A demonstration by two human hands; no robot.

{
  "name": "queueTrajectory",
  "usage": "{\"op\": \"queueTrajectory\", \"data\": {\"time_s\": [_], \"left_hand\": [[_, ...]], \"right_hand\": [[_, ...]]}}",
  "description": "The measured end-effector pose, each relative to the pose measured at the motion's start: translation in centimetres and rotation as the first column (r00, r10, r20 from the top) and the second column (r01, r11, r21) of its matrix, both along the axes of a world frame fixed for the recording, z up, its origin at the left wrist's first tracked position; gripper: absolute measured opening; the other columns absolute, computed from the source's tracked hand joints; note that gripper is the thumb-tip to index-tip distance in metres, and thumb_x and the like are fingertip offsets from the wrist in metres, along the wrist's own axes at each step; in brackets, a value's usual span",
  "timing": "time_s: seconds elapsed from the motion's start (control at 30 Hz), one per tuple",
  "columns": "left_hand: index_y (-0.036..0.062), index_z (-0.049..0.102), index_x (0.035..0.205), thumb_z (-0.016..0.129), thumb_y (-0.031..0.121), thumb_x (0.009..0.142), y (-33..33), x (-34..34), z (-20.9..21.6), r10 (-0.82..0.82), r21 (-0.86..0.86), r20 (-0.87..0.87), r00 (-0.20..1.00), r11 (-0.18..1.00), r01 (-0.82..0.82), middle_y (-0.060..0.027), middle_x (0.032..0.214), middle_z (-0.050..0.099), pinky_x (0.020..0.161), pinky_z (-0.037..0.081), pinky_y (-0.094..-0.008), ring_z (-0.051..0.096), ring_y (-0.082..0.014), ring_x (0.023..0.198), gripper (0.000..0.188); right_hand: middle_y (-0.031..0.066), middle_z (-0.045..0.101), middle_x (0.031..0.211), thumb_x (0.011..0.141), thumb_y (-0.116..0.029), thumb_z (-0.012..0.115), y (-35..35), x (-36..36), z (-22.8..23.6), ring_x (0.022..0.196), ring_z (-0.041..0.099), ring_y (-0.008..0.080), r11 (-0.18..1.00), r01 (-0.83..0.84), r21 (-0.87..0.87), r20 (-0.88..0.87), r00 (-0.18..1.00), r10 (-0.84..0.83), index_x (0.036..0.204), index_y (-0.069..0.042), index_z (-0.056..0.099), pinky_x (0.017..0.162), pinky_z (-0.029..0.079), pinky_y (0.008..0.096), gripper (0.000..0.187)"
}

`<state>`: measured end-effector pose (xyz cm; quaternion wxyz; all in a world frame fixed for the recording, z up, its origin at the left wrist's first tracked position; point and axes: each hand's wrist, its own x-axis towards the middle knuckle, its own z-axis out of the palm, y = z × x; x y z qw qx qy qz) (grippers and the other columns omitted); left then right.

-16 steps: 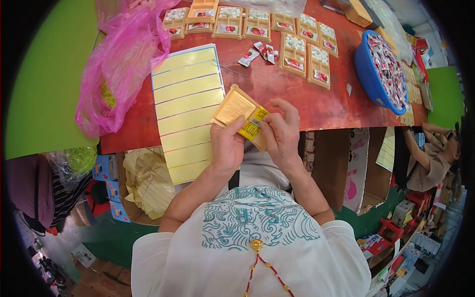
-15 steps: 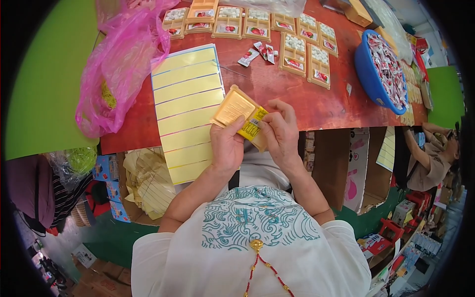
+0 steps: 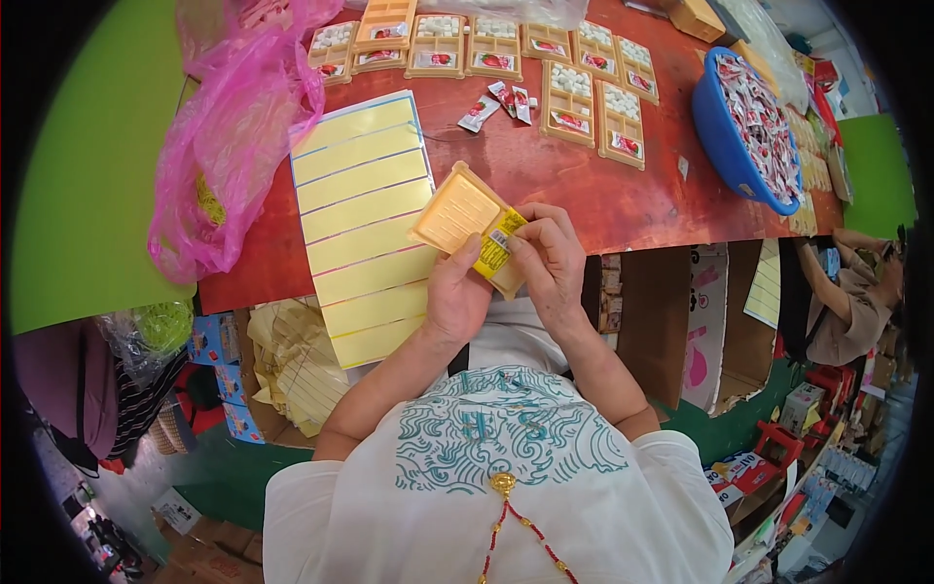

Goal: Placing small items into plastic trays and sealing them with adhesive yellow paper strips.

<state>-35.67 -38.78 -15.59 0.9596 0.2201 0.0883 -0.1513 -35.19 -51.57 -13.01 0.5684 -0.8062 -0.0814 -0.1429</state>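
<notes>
Above my lap, my left hand is closed around a peach-coloured plastic tray, its thumb lying on the ridged face. A yellow printed label wraps across the tray's lower right part. My right hand pinches at the label's right end, against the tray's edge; its fingertips partly hide that spot. Left of the tray, a sheet of yellow label strips lies on the red table and hangs over the front edge.
Filled trays with white pieces and sachets stand at the back. Near them lie several loose sachets. A blue basin of sachets stands right, a pink plastic bag left. Cardboard boxes sit below; another person is far right.
The tray in my hands has shifted slightly left and turned a little. My right fingers have moved along the label's end. The view has also shifted slightly.
</notes>
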Motion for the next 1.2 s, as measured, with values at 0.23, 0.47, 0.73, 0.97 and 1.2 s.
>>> {"op": "queueTrajectory", "data": {"time_s": [0.23, 0.47, 0.73, 0.97, 1.2], "left_hand": [[0.0045, 0.043, 0.130, 0.055, 0.014, 0.091, -0.5, -0.1, -0.2, -0.025, 0.183, 0.041, 0.999, 0.983, 0.017, -0.0082, 0.122, 0.054, 0.098, 0.044, -0.0353, 0.053, -0.0182, 0.114, 0.042], [0.0040, 0.050, 0.124, 0.057, 0.011, 0.091, -1.0, 0.0, -0.3, 0.059, 0.152, 0.026, 0.998, 0.986, -0.063, -0.0051, 0.116, 0.058, 0.091, 0.047, -0.0306, 0.057, -0.0140, 0.105, 0.034], [0.0027, 0.049, 0.123, 0.055, 0.011, 0.091, -1.0, 0.1, -0.8, 0.095, 0.206, 0.050, 0.994, 0.973, -0.104, -0.0076, 0.115, 0.058, 0.092, 0.048, -0.0327, 0.058, -0.0175, 0.105, 0.033], [0.0030, 0.052, 0.118, 0.056, 0.008, 0.088, -0.6, 0.3, -0.3, 0.121, 0.224, 0.025, 0.992, 0.967, -0.123, -0.0067, 0.108, 0.061, 0.087, 0.051, -0.0323, 0.061, -0.0170, 0.100, 0.031], [0.0034, 0.053, 0.116, 0.057, 0.005, 0.085, -0.2, 0.4, -0.3, 0.127, 0.210, -0.024, 0.992, 0.971, -0.119, -0.0061, 0.107, 0.061, 0.088, 0.050, -0.0330, 0.061, -0.0163, 0.099, 0.032]], "right_hand": [[0.0137, 0.057, 0.101, 0.081, 0.002, 0.059, 0.2, -0.1, -1.1, 0.083, 0.058, 0.0201, 0.999, 0.030, 0.032, 0.039, 0.999, -0.031, 0.085, 0.001, 0.056, 0.071, 0.048, 0.0295, 0.005], [0.0133, 0.058, 0.101, 0.084, 0.006, 0.056, 0.6, -0.3, -2.0, 0.085, 0.059, 0.0181, 0.998, 0.067, 0.021, 0.058, 0.996, -0.068, 0.091, 0.002, 0.055, 0.074, 0.049, 0.0277, 0.009], [0.0115, 0.060, 0.107, 0.089, 0.004, 0.051, 0.7, -0.7, -2.5, 0.096, 0.060, 0.0136, 1.000, 0.018, 0.023, -0.020, 1.000, -0.017, 0.115, 0.003, 0.051, 0.083, 0.049, 0.0266, 0.026], [0.0118, 0.059, 0.112, 0.090, 0.005, 0.049, 0.8, -0.7, -2.5, 0.101, 0.058, 0.0144, 0.984, -0.043, 0.173, -0.062, 0.997, 0.055, 0.118, 0.003, 0.049, 0.089, 0.047, 0.0270, 0.028], [0.0097, 0.056, 0.116, 0.089, 0.001, 0.054, 0.9, -0.3, -1.5, 0.108, 0.053, 0.0145, 0.834, -0.024, 0.552, -0.218, 0.961, 0.172, 0.125, 0.001, 0.045, 0.096, 0.041, 0.0283, 0.037]]}}
